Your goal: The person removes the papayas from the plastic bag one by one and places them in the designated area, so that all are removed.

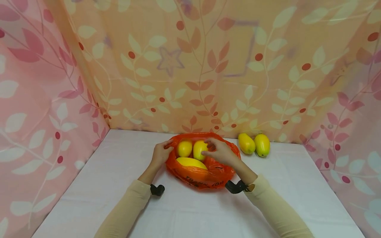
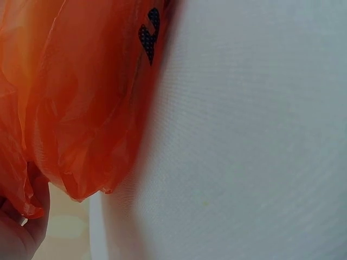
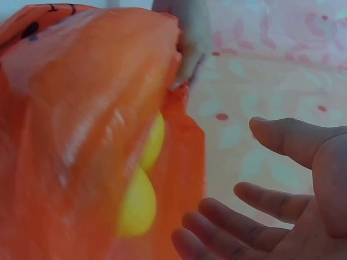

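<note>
Pinching the plastic bag [image 1: 190,176] at its edge, left hand [image 1: 161,153] should steady it; right hand [image 1: 221,152], fingers spread, empty, should avoid knocking yellow fruit [image 1: 190,162].

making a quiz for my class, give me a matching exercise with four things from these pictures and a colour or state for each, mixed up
Things:
1. bag
2. left hand
3. right hand
4. table

Colour or state:
A. holding nothing
B. white
C. pinching the bag's edge
D. orange-red with black print

Pairs: 1-D, 2-C, 3-A, 4-B
</note>
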`<state>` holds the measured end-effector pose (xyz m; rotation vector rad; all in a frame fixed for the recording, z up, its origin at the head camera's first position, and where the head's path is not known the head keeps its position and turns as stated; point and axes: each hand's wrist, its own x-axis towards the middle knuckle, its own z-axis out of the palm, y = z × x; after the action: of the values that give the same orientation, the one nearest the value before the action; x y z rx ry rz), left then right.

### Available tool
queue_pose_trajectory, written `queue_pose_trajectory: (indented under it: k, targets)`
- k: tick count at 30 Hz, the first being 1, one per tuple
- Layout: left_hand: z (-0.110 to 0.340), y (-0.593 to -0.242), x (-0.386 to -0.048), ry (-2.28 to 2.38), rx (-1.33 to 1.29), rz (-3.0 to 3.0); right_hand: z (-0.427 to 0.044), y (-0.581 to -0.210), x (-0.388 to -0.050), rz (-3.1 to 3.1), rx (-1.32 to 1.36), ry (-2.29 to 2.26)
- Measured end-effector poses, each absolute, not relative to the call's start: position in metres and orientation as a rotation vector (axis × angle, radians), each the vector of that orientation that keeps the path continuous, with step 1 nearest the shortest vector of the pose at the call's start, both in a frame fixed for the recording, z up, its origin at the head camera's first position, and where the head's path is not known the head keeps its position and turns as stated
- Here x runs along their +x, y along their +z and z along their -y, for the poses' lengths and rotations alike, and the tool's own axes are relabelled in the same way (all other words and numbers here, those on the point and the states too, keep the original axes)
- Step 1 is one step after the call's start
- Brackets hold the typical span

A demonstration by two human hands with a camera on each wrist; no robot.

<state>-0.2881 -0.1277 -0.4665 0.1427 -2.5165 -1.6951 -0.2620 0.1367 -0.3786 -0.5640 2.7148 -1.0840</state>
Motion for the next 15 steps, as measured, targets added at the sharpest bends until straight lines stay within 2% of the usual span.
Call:
queue_pose_trajectory:
  k: [15]
  targets:
    - [0.127, -0.462, -0.285, -1.688, 0.135, 2.52, -0.114, -0.402, -0.259, -2.654, -0.479, -0.905]
